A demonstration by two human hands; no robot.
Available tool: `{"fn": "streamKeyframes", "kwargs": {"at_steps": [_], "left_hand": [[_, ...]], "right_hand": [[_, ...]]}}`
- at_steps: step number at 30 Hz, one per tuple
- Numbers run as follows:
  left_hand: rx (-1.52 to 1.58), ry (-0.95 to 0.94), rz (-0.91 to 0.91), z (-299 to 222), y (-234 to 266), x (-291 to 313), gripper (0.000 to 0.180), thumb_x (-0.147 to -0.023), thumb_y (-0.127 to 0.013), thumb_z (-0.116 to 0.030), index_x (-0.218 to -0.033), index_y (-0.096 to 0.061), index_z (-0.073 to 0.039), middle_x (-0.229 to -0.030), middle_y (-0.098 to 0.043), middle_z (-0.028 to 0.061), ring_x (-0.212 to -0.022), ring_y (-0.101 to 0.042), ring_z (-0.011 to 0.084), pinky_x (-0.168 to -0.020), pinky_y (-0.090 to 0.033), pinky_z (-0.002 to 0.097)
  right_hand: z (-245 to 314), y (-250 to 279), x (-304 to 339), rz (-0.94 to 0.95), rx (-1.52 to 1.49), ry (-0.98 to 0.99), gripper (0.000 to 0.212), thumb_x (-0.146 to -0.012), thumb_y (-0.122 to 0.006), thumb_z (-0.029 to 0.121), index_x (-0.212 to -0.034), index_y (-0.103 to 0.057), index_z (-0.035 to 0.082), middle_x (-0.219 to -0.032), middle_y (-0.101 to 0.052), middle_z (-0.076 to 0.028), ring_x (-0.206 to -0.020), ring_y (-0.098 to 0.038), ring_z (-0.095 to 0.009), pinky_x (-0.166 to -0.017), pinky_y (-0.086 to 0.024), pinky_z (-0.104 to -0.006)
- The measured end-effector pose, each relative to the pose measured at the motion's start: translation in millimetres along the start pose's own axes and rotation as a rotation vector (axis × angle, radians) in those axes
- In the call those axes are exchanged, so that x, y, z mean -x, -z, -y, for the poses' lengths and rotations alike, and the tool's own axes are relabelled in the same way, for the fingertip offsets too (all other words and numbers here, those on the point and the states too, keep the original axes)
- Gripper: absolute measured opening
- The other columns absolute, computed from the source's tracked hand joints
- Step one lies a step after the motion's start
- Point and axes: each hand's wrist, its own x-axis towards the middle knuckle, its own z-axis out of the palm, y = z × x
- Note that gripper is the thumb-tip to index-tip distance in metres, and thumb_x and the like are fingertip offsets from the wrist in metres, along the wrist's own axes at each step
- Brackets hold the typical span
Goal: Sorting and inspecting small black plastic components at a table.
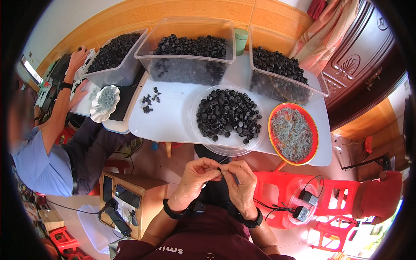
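Over my lap, just in front of the table's near edge, my two hands meet fingertip to fingertip. My left hand (198,177) pinches a small black plastic part (219,169). The thumb and fingers of my right hand (239,178) close on the same part from the other side; the fingers hide most of it. Beyond them, a round clear tray (193,116) holds a heap of black plastic caps (226,113). To its right, a red bowl (317,138) with a yellow rim is full of thin silvery metal pieces (292,133), perhaps springs.
Clear bins (187,55) of black parts line the table's back, beside a green canister (241,41). Loose black parts (151,100) lie left on the white table (173,125). A co-worker (47,151) sits left, near a scalloped dish (101,115). Phones rest on a cardboard box (151,190); a red stool (268,190) carries chargers.
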Motion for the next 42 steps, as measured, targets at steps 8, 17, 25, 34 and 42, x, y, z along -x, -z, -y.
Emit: {"fn": "streamKeyframes", "kwargs": {"at_steps": [8,17,25,34,42], "left_hand": [[0.013,0.075,-0.008,0.9,0.9,-2.3,0.012,-0.081,-0.063,0.0,-0.093,-0.062,0.0,-0.086,-0.065,0.0083,-0.075,-0.064,0.0124,-0.068,-0.055,0.0231],[-0.024,0.186,0.019,0.1,-11.2,-20.5,0.01,-0.083,-0.063,-0.006,-0.091,-0.062,-0.002,-0.085,-0.064,0.0046,-0.074,-0.064,0.0118,-0.065,-0.054,0.0222],[-1.186,-0.552,-0.18,-1.6,-15.3,-66.9,0.014,-0.074,-0.065,0.002,-0.088,-0.063,-0.001,-0.078,-0.061,0.0097,-0.064,-0.062,0.0183,-0.055,-0.048,0.0261],[-1.417,-0.582,0.012,28.4,-43.7,-98.0,0.022,-0.07,-0.068,-0.003,-0.09,-0.058,-0.003,-0.08,-0.053,0.0126,-0.066,-0.055,0.0325,-0.056,-0.044,0.0382],[-1.454,-0.656,0.037,32.0,-43.4,-105.5,0.019,-0.069,-0.067,-0.001,-0.084,-0.055,-0.002,-0.078,-0.053,0.0122,-0.07,-0.055,0.0314,-0.06,-0.044,0.0392]], "right_hand": [[-13.4,0.0,4.9,0.003,-0.192,-0.081,0.017,-0.076,-0.065,-0.003,-0.092,-0.067,0.003,-0.082,-0.057,-0.005,-0.081,-0.056,-0.014,-0.07,-0.046,-0.0252],[-17.6,16.2,0.5,-0.005,-0.032,0.036,0.02,-0.073,-0.064,-0.007,-0.092,-0.066,0.0,-0.094,-0.059,-0.008,-0.081,-0.057,-0.014,-0.071,-0.047,-0.0261],[-32.0,27.0,7.6,-0.142,-0.378,-0.247,0.021,-0.077,-0.061,-0.011,-0.096,-0.058,-0.003,-0.091,-0.055,-0.006,-0.079,-0.062,-0.013,-0.069,-0.051,-0.021],[-45.1,34.2,14.9,-0.153,-0.428,-0.24,0.017,-0.074,-0.064,-0.01,-0.088,-0.06,-0.002,-0.092,-0.055,-0.005,-0.078,-0.061,-0.012,-0.068,-0.05,-0.0209],[-48.2,36.9,19.7,-0.168,-0.432,-0.298,0.017,-0.074,-0.066,-0.008,-0.089,-0.061,-0.001,-0.093,-0.055,-0.005,-0.079,-0.061,-0.011,-0.065,-0.049,-0.0196]]}}
